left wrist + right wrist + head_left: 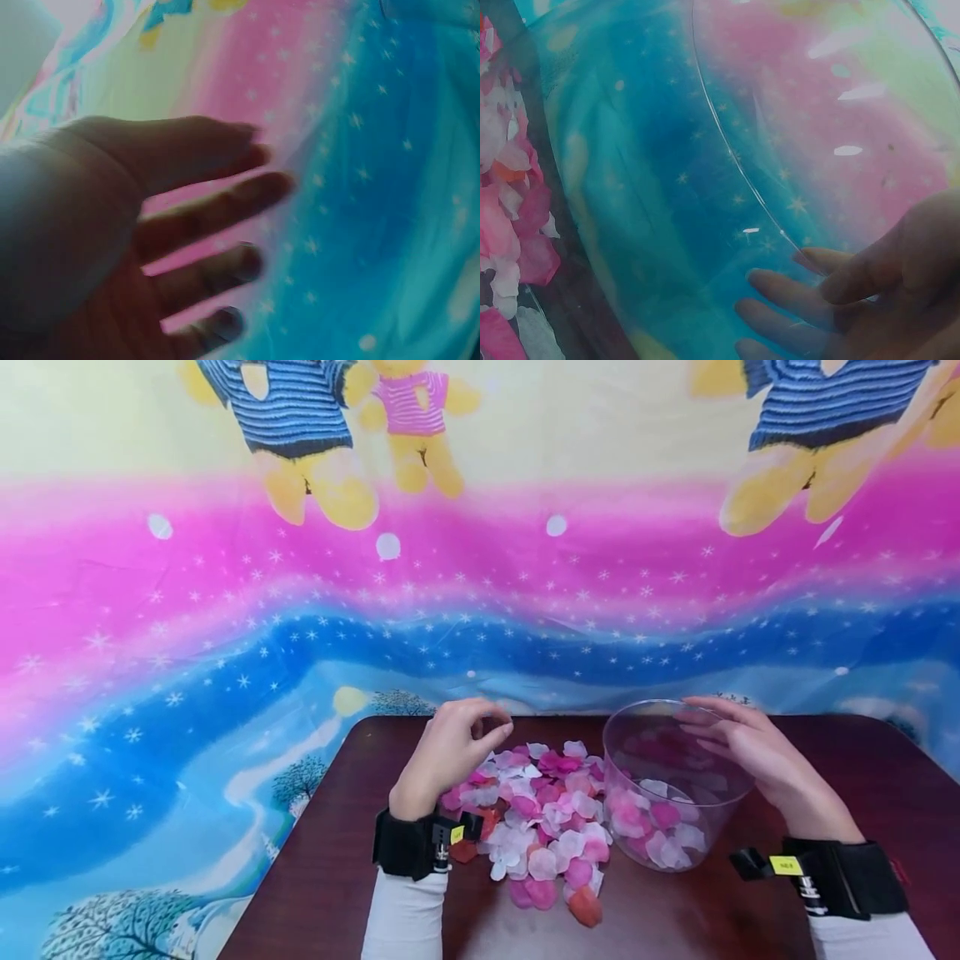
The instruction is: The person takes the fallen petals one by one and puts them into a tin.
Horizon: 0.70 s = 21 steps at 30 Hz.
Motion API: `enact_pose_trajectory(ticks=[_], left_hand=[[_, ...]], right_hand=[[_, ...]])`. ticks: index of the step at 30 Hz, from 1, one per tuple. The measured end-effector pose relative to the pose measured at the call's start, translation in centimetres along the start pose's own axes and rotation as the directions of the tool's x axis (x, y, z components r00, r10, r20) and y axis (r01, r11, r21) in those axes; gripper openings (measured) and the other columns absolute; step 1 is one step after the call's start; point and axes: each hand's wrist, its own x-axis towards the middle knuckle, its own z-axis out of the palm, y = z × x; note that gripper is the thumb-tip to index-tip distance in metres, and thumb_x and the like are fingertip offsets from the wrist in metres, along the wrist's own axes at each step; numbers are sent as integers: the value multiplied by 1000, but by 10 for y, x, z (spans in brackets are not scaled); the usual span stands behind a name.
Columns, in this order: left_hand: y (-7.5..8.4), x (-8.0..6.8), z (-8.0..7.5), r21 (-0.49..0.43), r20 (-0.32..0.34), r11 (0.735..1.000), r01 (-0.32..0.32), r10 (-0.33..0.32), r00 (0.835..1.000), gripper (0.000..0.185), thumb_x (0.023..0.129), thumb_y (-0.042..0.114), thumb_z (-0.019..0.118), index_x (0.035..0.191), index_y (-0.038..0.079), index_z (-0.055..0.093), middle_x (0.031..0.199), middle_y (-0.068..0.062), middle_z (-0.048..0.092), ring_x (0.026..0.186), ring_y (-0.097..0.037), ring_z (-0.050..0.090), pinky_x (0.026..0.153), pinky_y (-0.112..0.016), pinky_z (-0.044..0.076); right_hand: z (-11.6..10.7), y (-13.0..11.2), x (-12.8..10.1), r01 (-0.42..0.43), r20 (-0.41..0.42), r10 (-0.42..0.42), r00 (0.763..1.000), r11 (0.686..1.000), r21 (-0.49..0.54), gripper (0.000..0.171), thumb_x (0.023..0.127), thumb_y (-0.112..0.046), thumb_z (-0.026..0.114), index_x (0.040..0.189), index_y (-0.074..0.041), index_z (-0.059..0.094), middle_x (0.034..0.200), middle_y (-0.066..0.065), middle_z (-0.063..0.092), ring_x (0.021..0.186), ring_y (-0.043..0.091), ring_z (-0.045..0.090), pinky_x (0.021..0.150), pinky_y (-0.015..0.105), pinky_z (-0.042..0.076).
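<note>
On the dark brown worktop (330, 877) in front of me, a heap of petals (536, 814), pink, white and a few red-orange, lies between my two hands, spreading from beside my left wrist to the foot of the tub (675, 777). The tub is clear plastic, round, standing upright just right of the heap, with more pink and white petals lying in its bottom. My left hand (450, 752) hovers over the far left edge of the heap; in the head view the thumb and fingertips look drawn toward each other, but that spot is blurred and I cannot tell whether a petal sits between them. In the left wrist view the same hand's fingers (225, 214) are stretched out and spread, with nothing visible in the grip. My right hand (757, 760) is laid on the right side of the tub, fingers straight and reaching over its rim; the right wrist view shows those fingers (795, 292) flat against the clear wall, seen through the plastic, so this grip is extended, not clamped. Both wrists carry black bands (408, 843) with small yellow tags, over white sleeves (405, 918). Behind the worktop hangs a cloth (480, 593) in pink and blue with stars and cartoon bears.
</note>
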Motion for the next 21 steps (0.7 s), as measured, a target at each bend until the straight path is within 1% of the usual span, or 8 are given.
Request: enact_pose_trajectory(ticks=[3,6,9,11,13,17,19,21], left_hand=[[-13,0,5,25,100,996,87,-89,991,8,97,20,72,103,20,78,88,9,68,69,-6,55,67,-29,46],[-30,-1,11,39,155,987,157,-161,975,7,96,17,74,101,19,78,91,7,70,73,-7,59,70,-31,49],[-48,-1,20,45,207,973,228,-232,950,8,94,14,75,100,18,78,92,6,72,78,-10,62,74,-35,51],[-59,-2,27,59,256,958,281,-286,923,10,92,12,76,99,18,79,94,5,72,82,-13,63,77,-38,52],[-68,-3,34,79,311,935,345,-352,883,13,88,10,79,99,17,79,96,4,74,84,-15,62,80,-43,52],[-79,-9,46,122,363,880,459,-470,805,18,80,6,85,96,14,81,98,1,75,87,-20,61,80,-48,49],[-83,-11,51,139,352,858,495,-510,785,19,77,5,87,93,14,81,98,1,74,88,-21,61,79,-48,49],[-86,-13,55,162,334,843,512,-535,776,19,75,4,88,88,15,81,94,2,72,87,-22,61,77,-47,49]], right_hand=[[-2,1,-1,6,1,-6,1000,1000,-1,49,110,-11,23,158,-6,34,153,24,46,128,17,58,94,17,49],[-2,2,0,5,4,-5,1000,1000,-4,49,110,-10,24,158,-6,35,152,24,47,125,9,58,94,16,49],[-2,2,1,2,3,-2,1000,1000,-16,50,109,-8,23,158,-6,34,152,24,47,129,20,58,94,18,50],[-2,2,2,1,3,-1,1000,1000,-26,51,109,-7,22,159,-5,33,152,25,47,134,31,54,94,19,50],[-2,2,3,2,7,-2,1000,1000,-31,52,109,-6,21,159,-5,31,152,26,46,137,41,49,95,21,51],[-2,3,3,-3,14,4,1000,999,-40,52,109,-6,21,160,-4,30,153,26,46,136,38,50,97,23,51],[-2,3,3,-6,14,6,1000,999,-38,52,109,-6,22,160,-4,31,153,26,46,133,28,55,97,23,51],[-1,3,3,-5,14,6,1000,999,-32,52,109,-6,22,159,-5,31,153,26,46,129,19,58,97,23,51]])
